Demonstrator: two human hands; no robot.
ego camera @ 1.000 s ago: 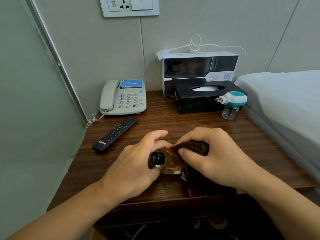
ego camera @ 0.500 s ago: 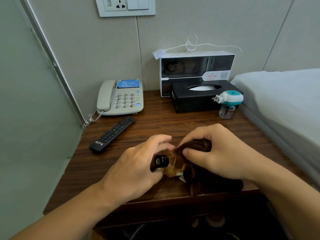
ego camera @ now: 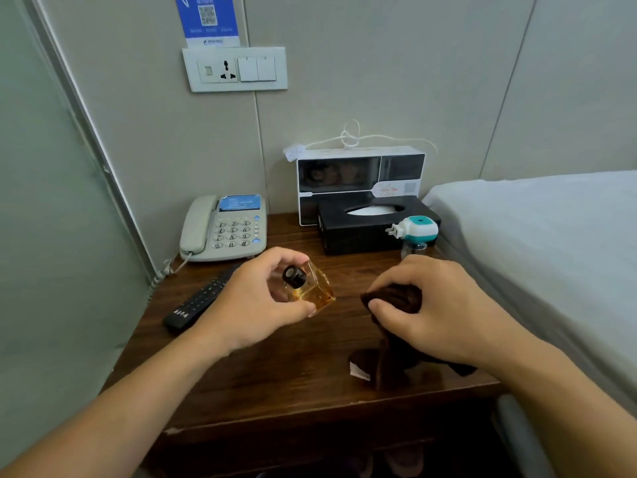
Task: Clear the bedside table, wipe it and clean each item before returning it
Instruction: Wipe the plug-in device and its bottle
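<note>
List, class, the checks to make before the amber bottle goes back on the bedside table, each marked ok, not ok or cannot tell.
1. Left hand grips the amber bottle: ok.
2. Bottle's black cap on: ok.
3. Right hand holds the brown cloth, apart from the bottle: ok.
4. Bare table space near the bottle: ok.
5. Bottle fully clean: cannot tell.
</note>
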